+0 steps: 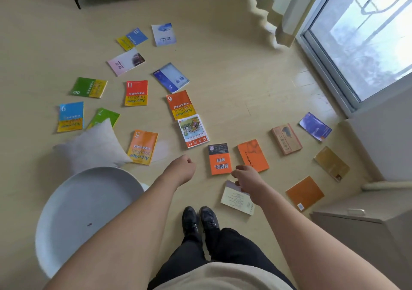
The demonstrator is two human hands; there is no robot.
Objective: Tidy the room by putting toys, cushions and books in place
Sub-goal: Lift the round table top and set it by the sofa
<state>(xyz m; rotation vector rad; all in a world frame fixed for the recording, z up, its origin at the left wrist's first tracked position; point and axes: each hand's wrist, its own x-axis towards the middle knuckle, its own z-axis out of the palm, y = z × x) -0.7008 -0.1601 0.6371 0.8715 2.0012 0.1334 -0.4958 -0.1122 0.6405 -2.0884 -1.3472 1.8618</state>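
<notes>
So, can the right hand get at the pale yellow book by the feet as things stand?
Probably yes. The right hand hangs just over the pale yellow book's top edge, nothing lies on that book, and the floor around it is bare.

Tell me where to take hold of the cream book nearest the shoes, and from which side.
The cream book lies flat on the floor, cover up, partly under the right hand. Probably best to grip its near long edge, towards the shoes: that side is clear of other books, so fingers can slide under and the thumb press on top.
</notes>
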